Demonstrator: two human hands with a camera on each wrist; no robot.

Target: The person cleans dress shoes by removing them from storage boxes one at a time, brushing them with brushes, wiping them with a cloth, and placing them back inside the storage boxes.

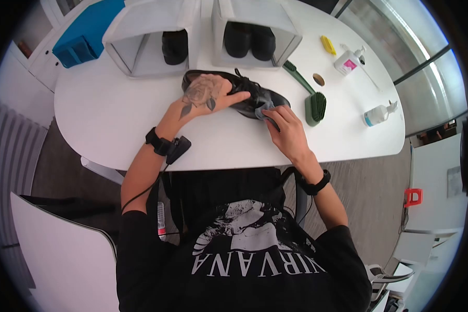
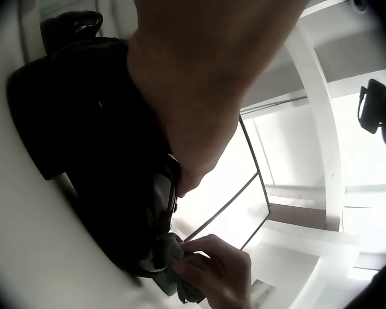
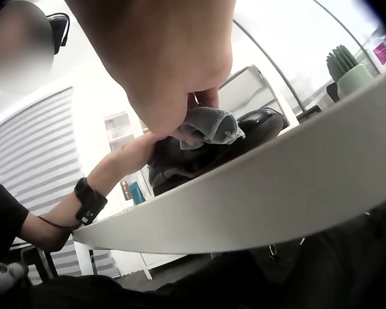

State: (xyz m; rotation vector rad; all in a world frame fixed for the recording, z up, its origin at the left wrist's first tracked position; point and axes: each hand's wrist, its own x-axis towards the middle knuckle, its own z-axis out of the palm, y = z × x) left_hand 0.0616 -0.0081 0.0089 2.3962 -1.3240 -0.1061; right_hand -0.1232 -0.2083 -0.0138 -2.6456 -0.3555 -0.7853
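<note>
A black lace-up shoe point(image 1: 281, 100) lies on the white table, its toe to the right. My left hand point(image 1: 205, 92) grips it from above at the opening, thumb stretched towards the laces; its other fingers are mostly hidden. In my right hand point(image 1: 287, 130) a small grey cloth point(image 1: 263, 105) is pinched and pressed on the near side of the toe. The right wrist view shows the bunched cloth point(image 3: 212, 125) under the fingers, against the dark shoe point(image 3: 260, 125). From the left wrist, the shoe point(image 2: 109, 161) is a dark shape with the right hand point(image 2: 222, 267) at its front end.
Behind the shoe stand two white boxes with open fronts point(image 1: 145, 36) point(image 1: 257, 13), holding black shoes point(image 1: 250, 41). Right of it lie a green brush point(image 1: 299, 78) and a green block-shaped brush point(image 1: 315, 108). Farther right are two pump bottles point(image 1: 348, 61) point(image 1: 379, 114) and a yellow item point(image 1: 328, 45).
</note>
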